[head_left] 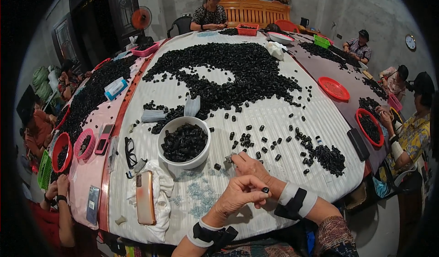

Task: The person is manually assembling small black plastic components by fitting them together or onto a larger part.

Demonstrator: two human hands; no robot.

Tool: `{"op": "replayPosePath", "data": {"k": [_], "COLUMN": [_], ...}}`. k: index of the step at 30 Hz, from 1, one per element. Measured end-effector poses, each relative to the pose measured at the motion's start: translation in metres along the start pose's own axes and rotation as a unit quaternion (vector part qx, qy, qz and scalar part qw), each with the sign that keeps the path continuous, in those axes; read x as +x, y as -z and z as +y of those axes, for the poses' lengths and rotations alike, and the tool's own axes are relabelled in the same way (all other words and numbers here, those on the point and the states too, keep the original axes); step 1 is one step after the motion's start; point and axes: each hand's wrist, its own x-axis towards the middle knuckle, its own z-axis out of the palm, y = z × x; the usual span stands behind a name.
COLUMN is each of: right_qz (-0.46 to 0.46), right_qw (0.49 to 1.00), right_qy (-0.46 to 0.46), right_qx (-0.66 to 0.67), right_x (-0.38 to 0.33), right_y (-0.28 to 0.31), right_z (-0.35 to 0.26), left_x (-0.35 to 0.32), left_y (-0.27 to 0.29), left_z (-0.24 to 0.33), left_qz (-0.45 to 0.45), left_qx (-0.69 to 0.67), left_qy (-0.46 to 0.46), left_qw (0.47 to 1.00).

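My left hand (235,196) is raised over the table's near side, thumb and fingers pinching a small black cylindrical part (265,190). My right hand (254,170) reaches past it on the far side, fingers bent together near a small greyish bit (229,158); whether they grip it is hard to make out. Ahead and to the left stands a white bowl (184,164) filled with black pieces. Several loose black cylinders (278,157) are scattered to the right, beside a small heap of thin black pieces (330,160). Tiny clear bits (201,193) lie left of my left hand.
A large pile of black parts (219,69) spreads over the cloth-covered table (151,92). At left are glasses (130,152), a phone (146,197) on white cloth and another phone (93,204). A black case (358,145) lies right. Other people work around the tables.
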Motion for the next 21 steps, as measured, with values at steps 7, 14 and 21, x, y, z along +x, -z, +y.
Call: {"op": "replayPosePath", "data": {"k": [7,14,21], "right_qz": [-0.070,-0.096,-0.068], "right_qw": [0.995,0.994,0.990], "right_qy": [0.075,0.056,0.100], "right_qx": [-0.001,0.006,-0.078], "right_x": [0.000,0.000,0.001], "right_y": [0.007,0.011,0.009], "right_z": [0.006,0.005,0.005], "left_x": [0.001,0.001,0.002], "left_y": [-0.001,-0.002,0.002], "left_z": [0.000,0.000,-0.003], "left_qz": [0.007,0.039,0.056], "left_qx": [0.011,0.010,-0.008], "left_qy": [-0.012,-0.009,-0.011], "left_qw": [1.000,0.999,0.998]}}
